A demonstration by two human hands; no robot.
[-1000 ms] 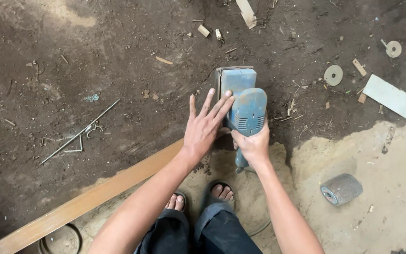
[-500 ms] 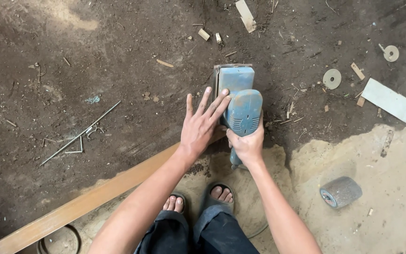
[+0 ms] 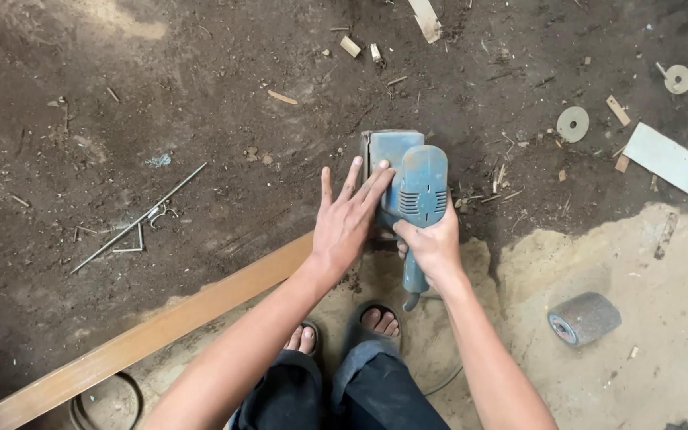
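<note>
A blue electric sander (image 3: pixel 409 187) sits on the end of a long wooden strip (image 3: pixel 161 326) that runs diagonally from the lower left. My right hand (image 3: pixel 431 243) grips the sander's handle. My left hand (image 3: pixel 348 219) lies flat with its fingers spread, pressing on the strip right beside the sander and touching its left side. The strip's end is hidden under the tool and both hands. My feet in sandals (image 3: pixel 360 322) stand just below.
Dark dirt floor with a pale sawdust patch (image 3: pixel 639 271) at right. A grey sanding drum (image 3: pixel 584 318) lies on it. Round discs (image 3: pixel 573 123), a white board piece (image 3: pixel 670 161), wood scraps (image 3: pixel 426 17) and a thin metal rod (image 3: pixel 137 219) are scattered around. A coiled hoop (image 3: pixel 105 402) at bottom left.
The sander and both hands have shifted slightly along the strip; the grip and the flat left hand stay the same.
</note>
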